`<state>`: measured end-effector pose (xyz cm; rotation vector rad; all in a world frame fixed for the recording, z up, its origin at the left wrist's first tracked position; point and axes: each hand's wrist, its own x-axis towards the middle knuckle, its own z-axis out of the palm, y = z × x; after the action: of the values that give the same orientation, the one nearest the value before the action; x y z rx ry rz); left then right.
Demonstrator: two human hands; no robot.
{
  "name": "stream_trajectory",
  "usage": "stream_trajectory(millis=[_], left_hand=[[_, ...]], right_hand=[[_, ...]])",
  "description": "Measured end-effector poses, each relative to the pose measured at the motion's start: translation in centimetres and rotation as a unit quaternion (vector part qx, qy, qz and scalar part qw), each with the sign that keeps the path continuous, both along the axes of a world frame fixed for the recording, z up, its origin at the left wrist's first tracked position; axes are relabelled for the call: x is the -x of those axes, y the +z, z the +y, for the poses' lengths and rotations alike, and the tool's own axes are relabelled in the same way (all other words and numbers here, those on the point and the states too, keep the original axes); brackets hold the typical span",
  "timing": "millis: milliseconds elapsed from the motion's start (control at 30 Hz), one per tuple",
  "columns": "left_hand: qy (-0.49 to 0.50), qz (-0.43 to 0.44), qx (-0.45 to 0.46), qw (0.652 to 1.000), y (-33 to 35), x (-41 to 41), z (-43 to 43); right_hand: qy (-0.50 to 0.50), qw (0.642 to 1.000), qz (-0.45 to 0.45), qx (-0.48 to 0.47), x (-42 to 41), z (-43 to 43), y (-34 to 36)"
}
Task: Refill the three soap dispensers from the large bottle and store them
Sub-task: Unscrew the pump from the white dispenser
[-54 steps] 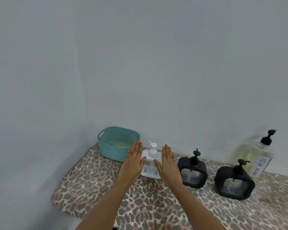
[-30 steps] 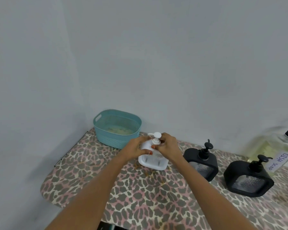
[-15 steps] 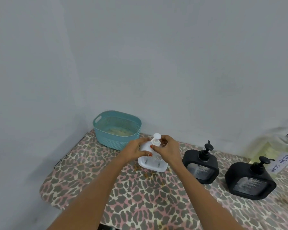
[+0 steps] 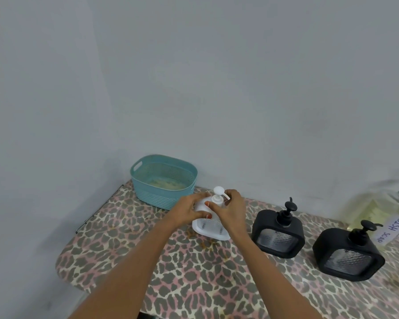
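Note:
A white soap dispenser [image 4: 209, 230] stands on the leopard-print table [image 4: 194, 279], tilted a little. My left hand [image 4: 190, 209] grips its left shoulder. My right hand [image 4: 230, 209] has its fingers curled round the white pump collar [image 4: 217, 199] at the top. Two black dispensers stand to the right, one nearer [image 4: 277, 236] and one further right [image 4: 347, 255], each with its pump on. The large clear bottle [image 4: 378, 211] labelled DISH SOAP holds yellowish liquid at the right edge, partly cut off.
A teal plastic basket [image 4: 162, 180] sits at the back left corner of the table against the grey wall. The table's rounded left edge drops off near the wall.
My hands went from held flat above the table to gripping the white dispenser. Since half a second ago the pump nozzle has turned and my right fingers have shifted round the collar.

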<state>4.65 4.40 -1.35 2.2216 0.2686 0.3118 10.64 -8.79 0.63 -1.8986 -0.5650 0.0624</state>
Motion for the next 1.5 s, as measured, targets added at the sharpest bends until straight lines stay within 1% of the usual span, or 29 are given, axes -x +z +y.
stream_trajectory(millis=[167, 400, 533, 600, 733, 833, 1000, 1233, 1333, 1500], left_hand=[[0.002, 0.005, -0.005, 1.000, 0.0, 0.0, 0.0], [0.004, 0.003, -0.009, 1.000, 0.0, 0.1, -0.1], [0.000, -0.001, -0.003, 1.000, 0.1, 0.2, -0.1], [0.000, 0.000, -0.004, 1.000, 0.2, 0.3, -0.2], [0.001, 0.000, -0.008, 1.000, 0.2, 0.3, -0.3], [0.003, -0.002, -0.008, 1.000, 0.3, 0.3, -0.4], [0.005, 0.006, -0.005, 1.000, 0.4, 0.4, -0.4], [-0.004, 0.016, -0.014, 1.000, 0.8, 0.3, -0.5], [-0.004, 0.014, -0.014, 1.000, 0.9, 0.4, -0.6], [0.002, 0.034, -0.020, 0.999, 1.2, 0.5, -0.7]], right_hand=[[0.005, 0.999, 0.010, -0.030, 0.2, -0.5, 0.1], [0.044, 0.998, 0.032, -0.013, 0.6, -0.3, 0.1], [-0.001, 1.000, -0.027, 0.016, 0.4, 0.0, -0.3], [-0.007, 1.000, -0.023, 0.005, 0.3, -0.1, -0.3], [0.016, 1.000, -0.004, -0.016, 0.4, -0.5, -0.1], [0.035, 0.999, 0.007, -0.016, 0.7, -0.7, 0.1], [0.004, 0.999, -0.037, -0.009, 0.9, -0.4, -0.5], [0.013, 0.999, -0.047, -0.020, 0.7, -0.6, 0.3], [0.015, 0.998, -0.043, -0.036, 0.7, -0.6, 1.3], [0.008, 0.995, -0.086, -0.048, 0.3, -1.0, 4.1]])
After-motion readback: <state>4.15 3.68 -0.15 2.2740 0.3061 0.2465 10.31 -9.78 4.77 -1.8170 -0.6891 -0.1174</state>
